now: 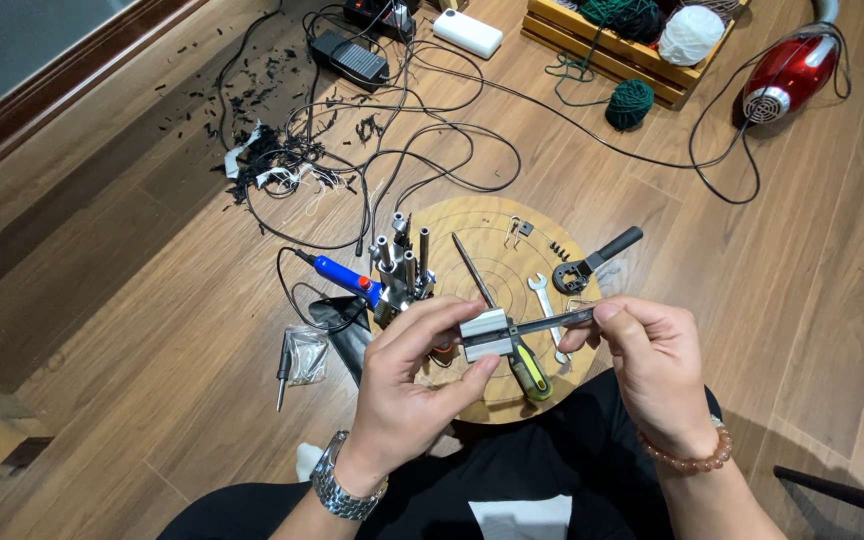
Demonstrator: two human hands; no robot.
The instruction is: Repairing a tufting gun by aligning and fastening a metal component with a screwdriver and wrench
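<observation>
A small grey metal block [485, 334] is pinched in the left hand [414, 385]; the right hand [652, 365] grips a dark rod [557, 321] entering it.

Count: 2 hands, 1 round wooden board [472, 225], 2 wrenches, 1 screwdriver [512, 335], 1 blue soldering iron [344, 277], 2 power bricks, 1 white power bank [468, 33], 1 red vacuum [787, 72], 1 loose green yarn ball [630, 103].

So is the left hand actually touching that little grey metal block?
Touching. The head view shows the left hand with thumb and fingers pinched around the grey metal block, while the right hand holds the dark rod sticking out of it.
</observation>
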